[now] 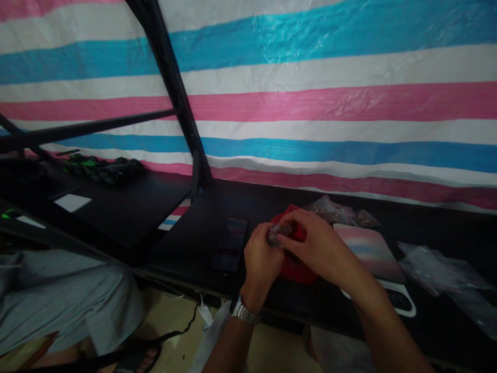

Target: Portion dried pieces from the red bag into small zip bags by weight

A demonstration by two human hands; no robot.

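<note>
Viewing remotely through the head camera, I found the small clear packet [275, 233] between both hands, above a red object [298, 271] on the black table [178, 248]. The left hand [261, 256] was curled around one end; the right hand [312, 237] appeared to pinch the other, thumb nearly meeting fingers. I judged it light, limp and slippery, best gripped along its edges.

And there it is, the small see-through packet [275, 234] is catching the light, being held just above the red object [298, 273]! That bright red object is resting on the black worktop [174, 248], partly hidden.
</note>
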